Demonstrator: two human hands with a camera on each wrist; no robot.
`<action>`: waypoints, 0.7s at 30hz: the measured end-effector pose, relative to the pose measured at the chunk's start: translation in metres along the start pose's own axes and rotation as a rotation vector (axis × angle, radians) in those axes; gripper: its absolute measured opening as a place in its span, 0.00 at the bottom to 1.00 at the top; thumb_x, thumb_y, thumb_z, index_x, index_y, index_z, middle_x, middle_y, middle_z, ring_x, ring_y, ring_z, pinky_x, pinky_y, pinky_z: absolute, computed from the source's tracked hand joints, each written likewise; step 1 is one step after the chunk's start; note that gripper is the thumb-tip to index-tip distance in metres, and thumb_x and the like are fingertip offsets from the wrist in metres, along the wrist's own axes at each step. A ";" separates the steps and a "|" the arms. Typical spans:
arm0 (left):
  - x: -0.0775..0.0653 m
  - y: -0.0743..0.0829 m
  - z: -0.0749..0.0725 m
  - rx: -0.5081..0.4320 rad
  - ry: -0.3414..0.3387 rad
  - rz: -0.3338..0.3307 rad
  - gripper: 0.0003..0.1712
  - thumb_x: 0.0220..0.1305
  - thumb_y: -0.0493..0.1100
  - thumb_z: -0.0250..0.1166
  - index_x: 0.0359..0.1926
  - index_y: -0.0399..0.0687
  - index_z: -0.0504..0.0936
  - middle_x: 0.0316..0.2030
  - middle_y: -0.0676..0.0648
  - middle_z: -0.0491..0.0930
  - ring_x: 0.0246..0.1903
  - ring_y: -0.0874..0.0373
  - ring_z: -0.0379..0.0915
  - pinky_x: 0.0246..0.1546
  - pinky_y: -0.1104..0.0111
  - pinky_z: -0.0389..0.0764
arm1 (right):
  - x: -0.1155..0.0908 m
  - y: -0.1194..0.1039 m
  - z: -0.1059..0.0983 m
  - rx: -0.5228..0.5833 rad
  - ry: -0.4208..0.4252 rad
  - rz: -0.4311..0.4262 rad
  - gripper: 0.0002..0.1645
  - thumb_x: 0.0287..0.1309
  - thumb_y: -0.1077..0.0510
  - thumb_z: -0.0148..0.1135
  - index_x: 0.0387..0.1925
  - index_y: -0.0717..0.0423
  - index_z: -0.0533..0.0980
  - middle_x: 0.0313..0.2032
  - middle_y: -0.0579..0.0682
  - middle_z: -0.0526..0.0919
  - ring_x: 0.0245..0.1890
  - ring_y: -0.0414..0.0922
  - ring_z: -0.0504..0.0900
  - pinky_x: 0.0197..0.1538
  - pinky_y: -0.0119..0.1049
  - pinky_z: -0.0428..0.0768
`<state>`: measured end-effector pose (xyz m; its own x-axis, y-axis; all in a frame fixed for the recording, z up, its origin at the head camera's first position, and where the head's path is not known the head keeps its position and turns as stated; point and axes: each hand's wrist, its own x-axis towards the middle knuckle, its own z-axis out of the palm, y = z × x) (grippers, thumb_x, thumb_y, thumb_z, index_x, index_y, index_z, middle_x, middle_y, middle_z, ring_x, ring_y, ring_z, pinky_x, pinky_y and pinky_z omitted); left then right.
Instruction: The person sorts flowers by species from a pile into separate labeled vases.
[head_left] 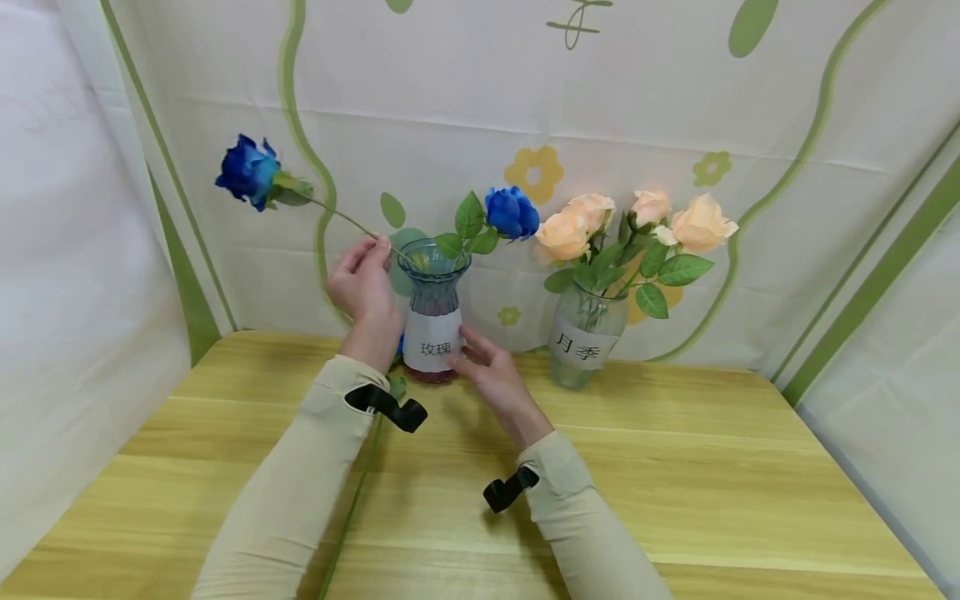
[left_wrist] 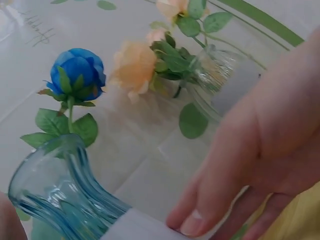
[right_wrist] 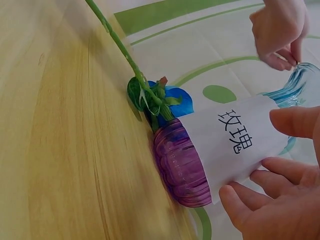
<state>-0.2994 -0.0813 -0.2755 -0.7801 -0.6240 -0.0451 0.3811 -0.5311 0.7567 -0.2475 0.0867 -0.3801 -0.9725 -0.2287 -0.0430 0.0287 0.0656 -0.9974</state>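
My left hand (head_left: 367, 287) pinches the thin stem of a blue rose (head_left: 250, 172) between thumb and fingers. The bloom points to the upper left, and the stem's lower end dips into the mouth of a blue-to-purple glass vase (head_left: 432, 292). My right hand (head_left: 498, 375) holds the vase at its right side, thumb over the front of the white paper label (right_wrist: 235, 135). Another blue rose (head_left: 512, 212) with green leaves stands in this vase. A further blue rose (right_wrist: 177, 99) lies behind the vase base, its green stem (head_left: 348, 533) running forward past my left forearm.
To the right, a clear glass vase (head_left: 577, 373) with a label holds several peach roses (head_left: 701, 223). Both vases stand near the back of the wooden table (head_left: 675, 483). A white patterned cloth (head_left: 420, 67) hangs behind. Black wrist mounts (head_left: 386, 406) stick out from both sleeves.
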 end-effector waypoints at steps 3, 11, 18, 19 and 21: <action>0.000 -0.007 -0.001 0.071 -0.008 0.003 0.05 0.63 0.35 0.77 0.32 0.48 0.90 0.36 0.53 0.87 0.41 0.61 0.83 0.60 0.63 0.84 | 0.000 -0.001 0.001 -0.003 0.004 -0.005 0.41 0.74 0.55 0.64 0.83 0.46 0.61 0.82 0.51 0.61 0.83 0.54 0.60 0.82 0.57 0.63; 0.000 -0.012 -0.001 0.139 -0.015 -0.032 0.11 0.62 0.37 0.78 0.46 0.41 0.94 0.46 0.49 0.93 0.53 0.58 0.86 0.59 0.70 0.83 | -0.002 -0.002 0.001 -0.007 0.000 -0.022 0.41 0.75 0.55 0.64 0.83 0.47 0.60 0.83 0.51 0.60 0.84 0.55 0.59 0.82 0.57 0.62; -0.002 -0.009 -0.001 0.135 -0.004 -0.032 0.11 0.62 0.38 0.78 0.46 0.43 0.94 0.47 0.48 0.93 0.53 0.58 0.85 0.60 0.70 0.82 | -0.002 -0.002 0.001 -0.008 0.003 -0.018 0.41 0.74 0.55 0.64 0.83 0.48 0.60 0.83 0.52 0.61 0.83 0.55 0.59 0.82 0.57 0.63; -0.002 -0.009 0.000 0.132 -0.005 -0.033 0.11 0.62 0.38 0.78 0.46 0.42 0.94 0.47 0.48 0.92 0.53 0.57 0.85 0.60 0.70 0.82 | -0.002 -0.002 0.001 -0.009 0.005 -0.016 0.41 0.74 0.55 0.64 0.82 0.48 0.61 0.82 0.52 0.61 0.83 0.55 0.59 0.82 0.57 0.63; -0.003 -0.009 0.000 0.138 -0.006 -0.033 0.11 0.63 0.38 0.78 0.46 0.42 0.94 0.46 0.49 0.92 0.53 0.58 0.85 0.60 0.70 0.82 | -0.002 -0.002 0.001 -0.013 0.008 -0.012 0.41 0.74 0.55 0.64 0.82 0.48 0.61 0.82 0.52 0.62 0.83 0.55 0.60 0.82 0.57 0.63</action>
<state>-0.3008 -0.0750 -0.2826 -0.7942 -0.6038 -0.0675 0.2840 -0.4672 0.8373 -0.2456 0.0862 -0.3784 -0.9746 -0.2221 -0.0302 0.0136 0.0755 -0.9971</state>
